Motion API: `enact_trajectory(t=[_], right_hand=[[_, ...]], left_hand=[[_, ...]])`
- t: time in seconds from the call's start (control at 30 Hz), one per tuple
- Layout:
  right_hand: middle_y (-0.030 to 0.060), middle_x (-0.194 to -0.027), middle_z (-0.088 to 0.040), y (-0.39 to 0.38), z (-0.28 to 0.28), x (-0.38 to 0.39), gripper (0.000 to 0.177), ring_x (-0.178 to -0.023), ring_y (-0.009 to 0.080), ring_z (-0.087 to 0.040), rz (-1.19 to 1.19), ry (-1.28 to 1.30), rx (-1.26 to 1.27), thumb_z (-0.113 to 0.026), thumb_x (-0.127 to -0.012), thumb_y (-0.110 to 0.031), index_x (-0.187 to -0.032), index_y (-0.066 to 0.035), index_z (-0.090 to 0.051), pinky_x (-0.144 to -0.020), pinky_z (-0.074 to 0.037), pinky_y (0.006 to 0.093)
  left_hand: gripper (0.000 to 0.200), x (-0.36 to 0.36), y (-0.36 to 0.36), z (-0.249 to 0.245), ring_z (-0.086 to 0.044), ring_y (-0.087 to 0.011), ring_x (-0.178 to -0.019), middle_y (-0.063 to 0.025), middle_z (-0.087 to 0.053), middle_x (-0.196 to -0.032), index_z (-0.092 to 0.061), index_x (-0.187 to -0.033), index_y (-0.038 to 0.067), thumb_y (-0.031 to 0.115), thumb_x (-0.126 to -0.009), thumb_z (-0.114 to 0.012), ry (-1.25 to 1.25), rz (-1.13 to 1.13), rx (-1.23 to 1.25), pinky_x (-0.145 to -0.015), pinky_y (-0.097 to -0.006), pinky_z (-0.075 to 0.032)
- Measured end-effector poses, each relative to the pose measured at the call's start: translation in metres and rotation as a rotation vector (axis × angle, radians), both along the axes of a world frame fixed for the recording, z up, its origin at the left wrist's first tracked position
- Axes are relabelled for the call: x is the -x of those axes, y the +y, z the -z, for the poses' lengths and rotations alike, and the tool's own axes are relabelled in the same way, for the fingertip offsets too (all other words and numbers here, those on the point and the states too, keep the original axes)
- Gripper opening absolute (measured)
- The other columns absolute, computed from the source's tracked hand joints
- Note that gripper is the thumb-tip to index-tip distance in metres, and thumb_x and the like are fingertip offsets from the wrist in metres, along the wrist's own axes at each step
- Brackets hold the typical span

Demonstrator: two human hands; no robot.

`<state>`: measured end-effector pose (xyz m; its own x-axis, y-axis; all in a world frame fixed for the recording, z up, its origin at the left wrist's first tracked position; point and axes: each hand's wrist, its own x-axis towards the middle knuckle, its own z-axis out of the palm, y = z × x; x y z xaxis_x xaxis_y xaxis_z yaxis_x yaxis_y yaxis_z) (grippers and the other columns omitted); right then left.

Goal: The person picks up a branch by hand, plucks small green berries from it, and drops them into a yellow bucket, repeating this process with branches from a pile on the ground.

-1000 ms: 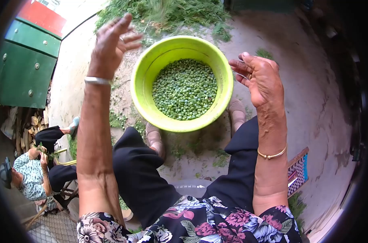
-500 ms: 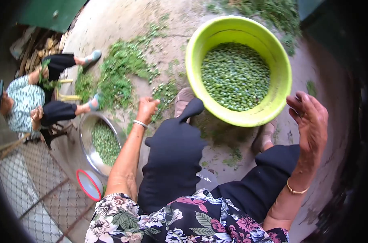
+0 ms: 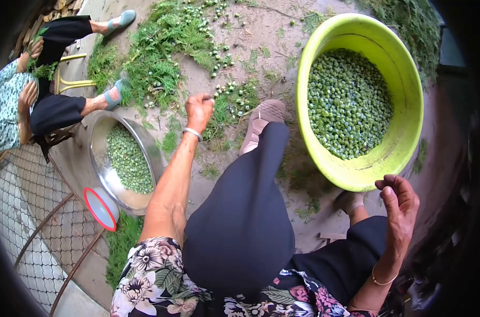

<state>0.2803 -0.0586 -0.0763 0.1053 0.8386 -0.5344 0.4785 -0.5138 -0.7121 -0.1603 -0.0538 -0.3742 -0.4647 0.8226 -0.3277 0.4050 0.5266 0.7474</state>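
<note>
My left hand [image 3: 199, 112], with a bangle at the wrist, hangs over the ground left of my knee. Its fingers are curled together, and whatever they may hold is too small to name. Near the lower right rim of the yellow-green tub [image 3: 362, 182] is my right hand [image 3: 399, 199], its fingers bent and the thumb apart from them, with nothing visible in it. Small round green cones [image 3: 348, 103] lie in the tub. Loose cones and green sprigs [image 3: 232, 105] are scattered on the ground just beyond my left hand.
A metal basin [image 3: 100, 164] of green cones stands at the left, beside a red-rimmed bowl [image 3: 100, 208]. Another person [image 3: 13, 95] sits at the far left, holding a sprig. Leafy branches [image 3: 153, 58] lie on the ground; wire mesh [image 3: 29, 211] is at the lower left.
The view has shifted, so the tub appears further right and the other person further left. My right hand now appears lower, below the tub's rim. My left hand remains closed.
</note>
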Motion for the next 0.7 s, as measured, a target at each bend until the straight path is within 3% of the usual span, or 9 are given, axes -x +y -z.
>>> enact_trajectory(t=[0.1, 0.2, 0.37, 0.43, 0.47, 0.5, 0.57, 0.6, 0.7], right_hand=[[0.0149, -0.092, -0.066, 0.005, 0.009, 0.007, 0.03, -0.088, 0.02, -0.061, -0.085, -0.117, 0.094, -0.061, -0.087, -0.015, -0.106, 0.008, -0.057, -0.084, -0.046, 0.031], [0.0151, -0.093, -0.066, 0.006, 0.015, 0.018, 0.027, -0.091, 0.02, -0.061, -0.101, -0.126, 0.102, -0.061, -0.085, -0.009, -0.107, 0.008, -0.057, -0.085, -0.046, 0.0305], [0.015, -0.093, -0.067, 0.012, 0.012, 0.038, 0.026, -0.091, 0.0202, -0.062, -0.199, -0.164, 0.059, -0.061, -0.085, -0.007, -0.107, 0.007, -0.057, -0.086, -0.046, 0.0309], [0.015, -0.093, -0.067, 0.015, 0.006, 0.044, 0.026, -0.091, 0.0202, -0.062, -0.223, -0.162, 0.021, -0.061, -0.086, -0.008, -0.107, 0.007, -0.058, -0.086, -0.046, 0.0311], [0.0149, -0.093, -0.067, 0.014, 0.003, 0.047, 0.026, -0.091, 0.0203, -0.062, -0.234, -0.159, -0.001, -0.061, -0.086, -0.008, -0.107, 0.006, -0.058, -0.085, -0.047, 0.0312], [0.0148, -0.093, -0.067, 0.013, -0.001, 0.048, 0.026, -0.09, 0.0204, -0.062, -0.241, -0.153, -0.026, -0.061, -0.086, -0.009, -0.107, 0.006, -0.058, -0.085, -0.047, 0.0314], [0.0148, -0.093, -0.067, 0.008, -0.006, 0.05, 0.026, -0.09, 0.0205, -0.063, -0.234, -0.145, -0.069, -0.061, -0.086, -0.008, -0.107, 0.006, -0.058, -0.084, -0.047, 0.0312], [0.0154, -0.093, -0.067, 0.005, -0.009, 0.051, 0.025, -0.089, 0.0211, -0.063, -0.264, -0.17, -0.099, -0.061, -0.085, -0.007, -0.106, 0.006, -0.058, -0.082, -0.048, 0.0313], [0.0165, -0.09, -0.067, -0.001, -0.018, 0.054, 0.023, -0.086, 0.0223, -0.065, -0.316, -0.192, -0.211, -0.06, -0.084, -0.005, -0.104, 0.006, -0.059, -0.078, -0.049, 0.0314]], left_hand=[[0.017, -0.009, 0.001, -0.018, -0.064, -0.0213, -0.062, -0.0119, -0.066, -0.069, -0.067, -0.083, -0.002, 0.012, -0.074, -0.066, 0.167, 0.021, -0.1, -0.06, -0.0331, -0.051], [0.026, -0.03, -0.04, -0.029, -0.061, -0.0331, -0.076, -0.0152, -0.061, -0.078, -0.061, -0.087, 0.001, 0.02, -0.073, -0.071, 0.516, 0.301, 0.164, -0.068, -0.0445, -0.048], [0.021, -0.036, -0.093, 0.004, -0.061, -0.0347, -0.076, -0.017, -0.058, -0.077, -0.056, -0.08, 0.002, 0.018, -0.074, -0.068, 0.877, 0.377, 0.223, -0.066, -0.045, -0.048], [0.017, -0.024, -0.091, 0.005, -0.062, -0.033, -0.07, -0.0127, -0.059, -0.07, -0.055, -0.073, 0.003, 0.016, -0.077, -0.065, 0.668, 0.289, 0.11, -0.06, -0.0426, -0.048], [0.016, -0.018, -0.087, -0.004, -0.061, -0.0229, -0.059, -0.0079, -0.06, -0.064, -0.056, -0.07, 0.002, 0.014, -0.08, -0.062, 0.486, 0.218, 0.149, -0.053, -0.0356, -0.046], [0.016, -0.011, -0.082, -0.015, -0.061, -0.0229, -0.059, -0.0079, -0.06, -0.064, -0.056, -0.07, 0.002, 0.014, -0.08, -0.062, 0.494, 0.216, 0.134, -0.053, -0.0356, -0.046], [0.015, -0.002, -0.068, -0.043, -0.056, -0.0125, -0.055, -0.0063, -0.063, -0.064, -0.059, -0.071, 0.002, 0.011, -0.084, -0.059, -0.254, -0.033, -0.005, -0.051, -0.0293, -0.044], [0.014, 0.002, -0.065, -0.062, -0.053, -0.0066, -0.059, -0.0039, -0.064, -0.069, -0.063, -0.078, 0.0, 0.01, -0.087, -0.059, -0.354, -0.049, -0.011, -0.054, -0.024, -0.043], [0.014, 0.003, -0.054, -0.101, -0.056, -0.0099, -0.063, -0.0076, -0.064, -0.072, -0.063, -0.083, -0.003, 0.01, -0.088, -0.059, -0.613, -0.061, -0.163, -0.057, -0.0243, -0.044]])
